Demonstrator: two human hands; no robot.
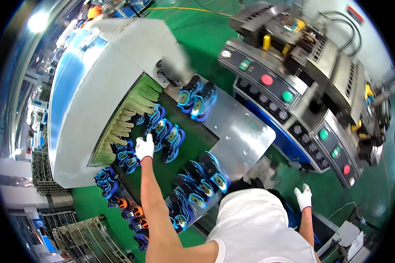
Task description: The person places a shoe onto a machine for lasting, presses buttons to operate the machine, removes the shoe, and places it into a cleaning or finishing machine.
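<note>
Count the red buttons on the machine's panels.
2: one red button on the upper panel, a second red button on the lower panel. Others may be hidden.

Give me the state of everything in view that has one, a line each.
Left hand: gloved, over the belt; grip unclear
Right hand: gloved, loosely open, no object visible
Belt shoes: close together, some beside the curtain
Near shoes: side by side on the metal table
Orange-trimmed shoes: in a row
Curtain: strips hanging at the opening
Belt: motion unclear
Red buttons: whether pressed, unclear
</note>
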